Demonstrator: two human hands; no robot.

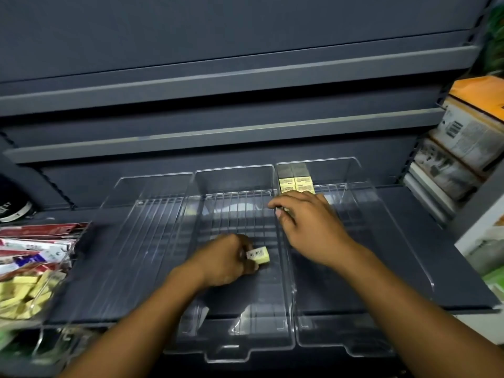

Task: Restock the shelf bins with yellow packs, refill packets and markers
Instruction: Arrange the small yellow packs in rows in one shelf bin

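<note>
shelf (436,255): dark grey | on it: left bin (152,179), middle bin (234,174), right bin (330,169) | clear, side by side

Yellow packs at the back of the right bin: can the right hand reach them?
Probably yes: the right hand is right at those packs, the bin is open-topped, nothing lies between.

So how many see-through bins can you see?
4. Three sit side by side on the shelf: the left bin, the middle bin and the right bin. A fourth bin, holding yellow packs and packets, is at the left edge, partly cut off.
</note>
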